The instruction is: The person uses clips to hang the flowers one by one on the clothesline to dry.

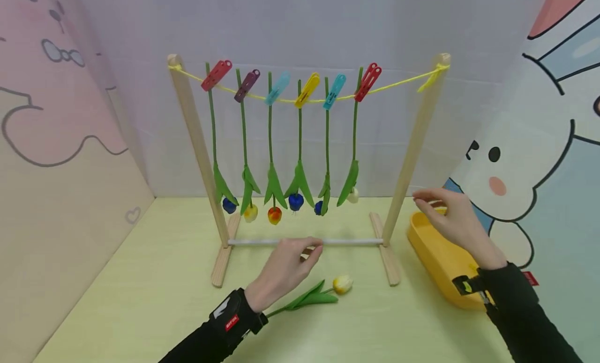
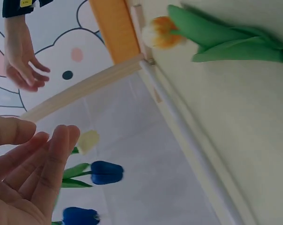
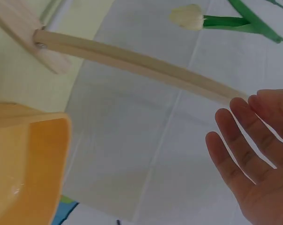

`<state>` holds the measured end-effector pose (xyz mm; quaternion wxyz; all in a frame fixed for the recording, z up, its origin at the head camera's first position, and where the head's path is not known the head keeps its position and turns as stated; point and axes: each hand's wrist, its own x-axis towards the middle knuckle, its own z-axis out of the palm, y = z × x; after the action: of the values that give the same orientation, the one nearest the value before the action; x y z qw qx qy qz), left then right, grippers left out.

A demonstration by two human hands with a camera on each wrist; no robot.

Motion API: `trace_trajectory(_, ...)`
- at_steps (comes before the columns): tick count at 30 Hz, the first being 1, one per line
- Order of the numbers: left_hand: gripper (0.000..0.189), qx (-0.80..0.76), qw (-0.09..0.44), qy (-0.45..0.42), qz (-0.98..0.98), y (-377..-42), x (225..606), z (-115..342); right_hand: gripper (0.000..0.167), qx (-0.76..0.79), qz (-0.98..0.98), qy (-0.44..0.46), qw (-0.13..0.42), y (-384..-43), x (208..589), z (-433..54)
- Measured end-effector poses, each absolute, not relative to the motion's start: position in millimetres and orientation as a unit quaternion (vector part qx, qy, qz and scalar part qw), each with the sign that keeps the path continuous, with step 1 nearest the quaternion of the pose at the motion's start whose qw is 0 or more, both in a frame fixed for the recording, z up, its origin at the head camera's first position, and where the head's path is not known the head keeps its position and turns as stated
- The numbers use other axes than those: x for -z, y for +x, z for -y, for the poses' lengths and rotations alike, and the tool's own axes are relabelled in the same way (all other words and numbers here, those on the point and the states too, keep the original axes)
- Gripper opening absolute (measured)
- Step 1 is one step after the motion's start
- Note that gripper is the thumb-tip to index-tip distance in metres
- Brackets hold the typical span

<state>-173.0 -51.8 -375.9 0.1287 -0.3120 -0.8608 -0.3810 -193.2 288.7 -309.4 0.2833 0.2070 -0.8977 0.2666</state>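
Note:
Several artificial tulips hang head-down from a yellow string (image 1: 398, 84), each held by a clothespin, such as the yellow clothespin (image 1: 307, 90). Among them are a red-orange tulip (image 1: 274, 215) and a blue tulip (image 2: 106, 172). Another tulip, white and yellow (image 1: 342, 284), lies on the table below the rack. My left hand (image 1: 288, 269) hovers above that tulip's leaves, in front of the rack's white crossbar, fingers loosely bent and holding nothing. To the right of the rack, my right hand (image 1: 452, 217) is raised over the yellow bin, its fingers relaxed with nothing between them.
The wooden rack has a left post (image 1: 197, 149) and a right post (image 1: 414, 149), joined low down by the white crossbar (image 1: 351, 241). A yellow bin (image 1: 428, 248) stands at the right, partly behind my right forearm. Cartoon-printed panels surround the table (image 1: 140, 279).

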Motion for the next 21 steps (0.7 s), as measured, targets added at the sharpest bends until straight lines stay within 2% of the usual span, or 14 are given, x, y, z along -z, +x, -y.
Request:
trace_trajectory(7,0.016,0.307,0.104,-0.263,0.909,-170,414,85,0.019,-0.238,0.945,0.121,0.19,-182,343,-332)
trace_trajectory(16,0.015,0.268,0.056,-0.226,0.935,-171,431,117,0.029,-0.189,0.98,0.058,0.005,-182,367,-388)
trace_trajectory(21,0.014,0.263,0.038,-0.225,0.938,-173,434,123,0.035,-0.165,0.984,0.041,-0.043,-186,382,-403)
